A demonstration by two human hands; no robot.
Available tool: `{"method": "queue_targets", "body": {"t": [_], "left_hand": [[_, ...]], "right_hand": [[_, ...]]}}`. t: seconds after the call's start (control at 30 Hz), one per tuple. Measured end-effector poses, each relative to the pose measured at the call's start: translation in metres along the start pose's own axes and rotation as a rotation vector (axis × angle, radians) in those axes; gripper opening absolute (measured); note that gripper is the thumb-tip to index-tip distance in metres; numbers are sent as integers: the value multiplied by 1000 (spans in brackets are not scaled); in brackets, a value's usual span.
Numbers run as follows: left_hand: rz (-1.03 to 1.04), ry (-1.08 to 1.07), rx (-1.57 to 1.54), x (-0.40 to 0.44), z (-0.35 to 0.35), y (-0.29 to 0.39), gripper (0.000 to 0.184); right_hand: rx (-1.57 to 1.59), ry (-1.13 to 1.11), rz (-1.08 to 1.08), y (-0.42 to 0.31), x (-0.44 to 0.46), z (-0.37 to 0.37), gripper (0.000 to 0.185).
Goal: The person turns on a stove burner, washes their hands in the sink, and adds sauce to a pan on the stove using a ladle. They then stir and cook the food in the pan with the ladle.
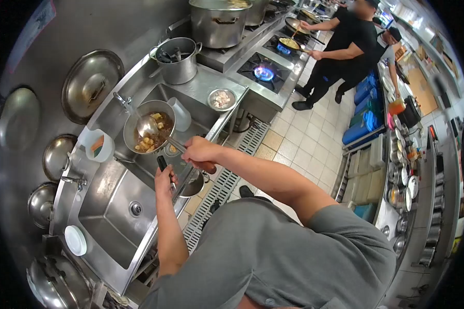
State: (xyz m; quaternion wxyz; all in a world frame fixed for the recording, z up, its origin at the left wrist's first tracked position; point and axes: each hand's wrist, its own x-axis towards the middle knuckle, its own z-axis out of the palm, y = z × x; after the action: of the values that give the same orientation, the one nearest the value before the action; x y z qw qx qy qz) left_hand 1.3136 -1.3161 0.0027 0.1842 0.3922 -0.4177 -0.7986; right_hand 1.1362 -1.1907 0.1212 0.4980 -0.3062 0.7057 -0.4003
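My left hand point(165, 181) is closed around the black handle of a frying pan point(131, 116), which is held over the sink below the tap point(122, 100). Browned chunks of food and dark liquid lie in the pan. My right hand point(200, 151) grips a long metal ladle point(147, 126), its brown handle end sticking out below the fist. The ladle's bowl rests inside the pan among the food. Right beside the pan, a translucent plastic jug point(179, 116) stands in the sink.
A metal bowl of pale pieces point(222, 99) sits on the counter's right corner. Behind the sink stand a pot of utensils point(178, 72) and a white container point(96, 145). A lit burner point(264, 73) lies farther right. Two people point(353, 41) work beyond, one holding a pan.
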Motion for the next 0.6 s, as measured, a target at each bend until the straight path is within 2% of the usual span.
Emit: {"method": "queue_targets", "body": {"t": [0.03,0.07,0.17,0.2,0.23,0.3,0.37,0.4,0.43,0.6], "left_hand": [[-10,-13,-33,-4,-2,1,16],[-11,-4,-31,-7,-6,2,16],[-23,23,-100,-11,-9,2,16],[-8,43,-43,-11,-10,0,16],[8,67,14,-10,-13,-1,16],[8,30,34,-6,-20,-4,17],[-7,77,69,-15,-17,2,17],[-1,-17,-27,-7,-29,-7,17],[7,18,-42,-12,-32,-6,17],[23,-4,-75,-20,-30,-9,16]], "right_hand": [[-161,49,-44,4,4,4,20],[-157,41,-45,9,6,8,20],[-750,105,-247,21,2,6,24],[-465,-62,67,-28,-38,0,26],[-476,-85,59,-19,-31,-3,26],[93,-109,57,3,-5,3,28],[7,85,25,-2,-4,14,22],[-185,113,-95,2,-4,16,20],[-369,154,-222,5,-5,16,18],[-429,222,-249,-11,-21,3,21]]}}
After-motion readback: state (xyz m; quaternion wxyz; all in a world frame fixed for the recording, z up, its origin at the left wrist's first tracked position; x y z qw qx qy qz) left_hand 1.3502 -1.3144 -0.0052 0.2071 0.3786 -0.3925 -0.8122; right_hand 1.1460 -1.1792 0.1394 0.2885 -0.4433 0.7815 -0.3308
